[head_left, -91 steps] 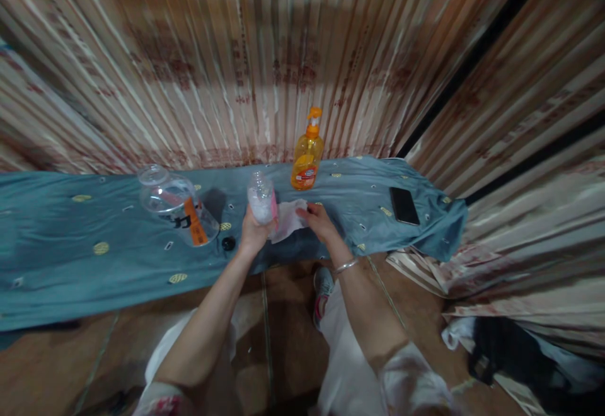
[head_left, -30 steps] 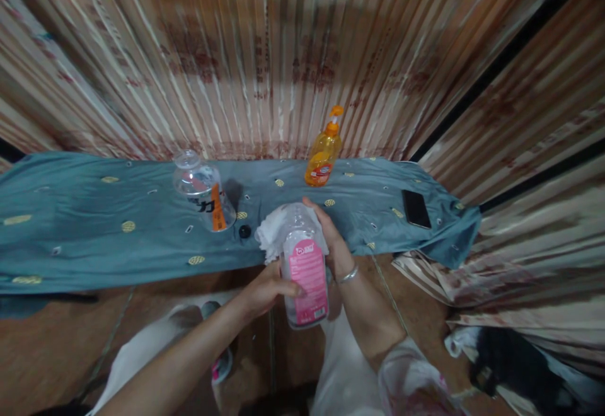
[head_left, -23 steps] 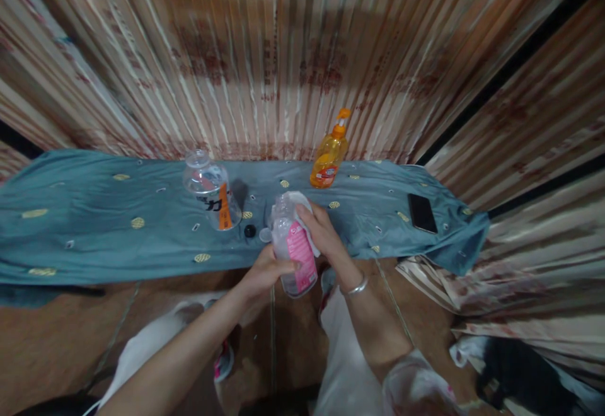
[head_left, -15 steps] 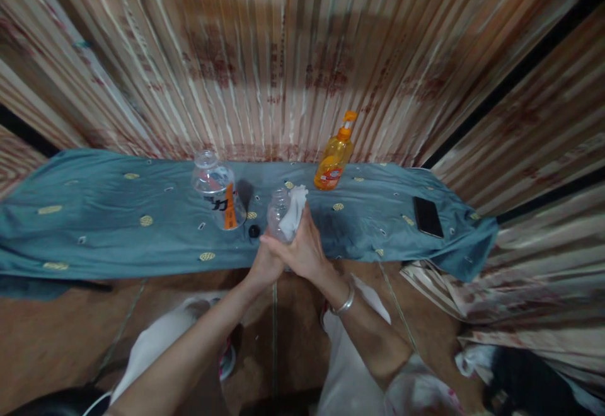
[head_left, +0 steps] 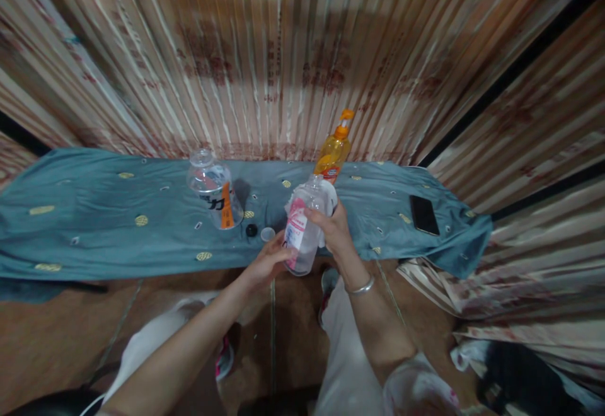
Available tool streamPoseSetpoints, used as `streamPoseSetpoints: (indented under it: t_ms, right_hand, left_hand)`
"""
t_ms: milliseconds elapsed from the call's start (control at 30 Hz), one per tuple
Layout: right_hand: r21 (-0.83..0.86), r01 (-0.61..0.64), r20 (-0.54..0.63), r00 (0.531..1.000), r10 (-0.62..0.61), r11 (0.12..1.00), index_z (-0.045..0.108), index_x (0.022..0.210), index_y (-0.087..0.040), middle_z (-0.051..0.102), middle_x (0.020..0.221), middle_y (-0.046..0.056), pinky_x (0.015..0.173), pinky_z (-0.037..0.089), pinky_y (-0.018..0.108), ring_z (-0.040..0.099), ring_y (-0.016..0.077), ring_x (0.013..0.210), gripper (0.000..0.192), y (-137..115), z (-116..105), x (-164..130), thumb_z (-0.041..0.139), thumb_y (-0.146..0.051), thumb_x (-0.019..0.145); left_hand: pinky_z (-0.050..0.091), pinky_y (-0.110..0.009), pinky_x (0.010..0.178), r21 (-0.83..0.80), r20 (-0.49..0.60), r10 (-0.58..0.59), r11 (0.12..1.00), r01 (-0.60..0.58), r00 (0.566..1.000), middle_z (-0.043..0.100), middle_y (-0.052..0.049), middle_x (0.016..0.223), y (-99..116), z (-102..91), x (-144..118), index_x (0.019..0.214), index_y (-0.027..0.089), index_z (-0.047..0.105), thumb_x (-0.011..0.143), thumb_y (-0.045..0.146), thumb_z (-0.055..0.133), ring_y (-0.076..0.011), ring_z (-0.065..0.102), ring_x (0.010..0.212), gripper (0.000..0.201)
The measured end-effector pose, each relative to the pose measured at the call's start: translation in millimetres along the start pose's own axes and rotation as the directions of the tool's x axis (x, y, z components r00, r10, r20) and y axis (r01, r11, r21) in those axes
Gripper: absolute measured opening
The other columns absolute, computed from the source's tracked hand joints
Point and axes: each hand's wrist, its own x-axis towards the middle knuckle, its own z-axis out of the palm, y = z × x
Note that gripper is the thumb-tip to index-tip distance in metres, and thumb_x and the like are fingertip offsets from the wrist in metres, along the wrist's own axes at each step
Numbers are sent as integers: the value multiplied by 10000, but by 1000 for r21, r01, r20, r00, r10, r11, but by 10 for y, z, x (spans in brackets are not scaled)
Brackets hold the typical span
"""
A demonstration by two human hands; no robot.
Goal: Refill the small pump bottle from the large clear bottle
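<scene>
Both hands hold a clear plastic bottle (head_left: 309,252) with a pink and white label, uncapped as far as its mouth shows, tilted over the table's front edge. My left hand (head_left: 270,260) is closed around its lower left side, thumb on the label. On the upper right side, my right hand (head_left: 336,230) presses a crumpled white cloth or tissue (head_left: 329,194) to the bottle, thumb across the front. Part of the cloth is behind the bottle. A small white cap (head_left: 268,234) and a black cap (head_left: 251,231) lie left of the bottle.
On the table's teal cloth (head_left: 165,249) stands a larger clear bottle (head_left: 212,192) with an orange and black label. An orange pump bottle (head_left: 333,151) is behind my hands, a phone (head_left: 424,214) to the right. A striped curtain (head_left: 265,57) hangs at the back.
The bottle has come up and right, its label now turned into view. My right hand and the cloth have moved right along it. The white cap now shows.
</scene>
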Motion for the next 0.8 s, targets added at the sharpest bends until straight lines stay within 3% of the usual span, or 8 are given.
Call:
streamPoseSetpoints:
  t_ms: [100,200,333,433,500,567,700,800]
  right_hand:
    - [-25,23,-13,1000,-23,999,684,1048,-226,813,971,24,845,626,370,743,241,871,604,7,-28,9,947,-508,584]
    - [-193,156,25,988,-154,969,688,1176,-224,815,1015,47,890,628,388,746,253,924,548,65,-41,-16,856,-536,759]
    - [-473,360,161,933,-323,804,602,1427,-174,783,1234,165,1087,591,520,735,339,1183,617,219,-55,-74,703,-509,919]
    - [-583,524,325,851,-412,621,409,1625,-140,518,1648,255,1286,424,603,466,381,1585,788,354,-38,-133,657,-482,960]
    - [-609,590,423,807,-412,531,303,1692,-163,328,1777,242,1334,343,627,295,369,1686,835,429,-5,-177,638,-449,982]
    - [-613,620,478,784,-395,489,271,1712,-173,250,1811,236,1347,304,647,235,369,1707,845,476,32,-212,632,-411,987]
    - [-588,563,415,826,-380,581,342,1681,-145,308,1788,243,1342,322,630,285,367,1689,809,432,53,-203,618,-430,976]
    - [-450,381,239,923,-302,807,493,1579,-163,598,1595,213,1234,495,548,580,352,1486,743,294,-4,-120,611,-577,973]
  left_hand:
    - [615,-393,823,-11,35,-55,998,56,998,825,-96,996,-2,21,-28,1084,185,806,591,351,991,-257,768,862,552]
    - [616,-385,826,-15,-4,-31,999,31,1000,818,-67,962,-7,62,-49,1057,177,798,593,311,997,-223,748,838,523]
    - [596,-347,876,-5,-98,66,998,-66,993,807,-33,981,13,92,-17,1055,186,777,596,297,1001,-193,725,884,523]
    - [576,-331,941,12,-155,152,988,-152,976,799,-29,1072,59,68,44,1069,198,757,573,310,1012,-195,714,979,569]
    - [565,-330,964,25,-186,201,979,-200,962,790,-28,1109,92,36,86,1095,209,735,550,317,1021,-203,703,1017,625]
    - [552,-323,976,44,-211,242,970,-238,947,782,-27,1131,118,8,117,1111,217,714,530,304,1028,-209,691,1052,666]
    - [539,-324,994,66,-201,262,965,-254,944,778,-30,1149,137,9,114,1127,218,708,550,327,1025,-224,683,1098,667]
    - [555,-349,970,54,-134,203,979,-198,970,799,-40,1097,129,55,56,1123,200,740,589,360,1019,-229,705,1028,624]
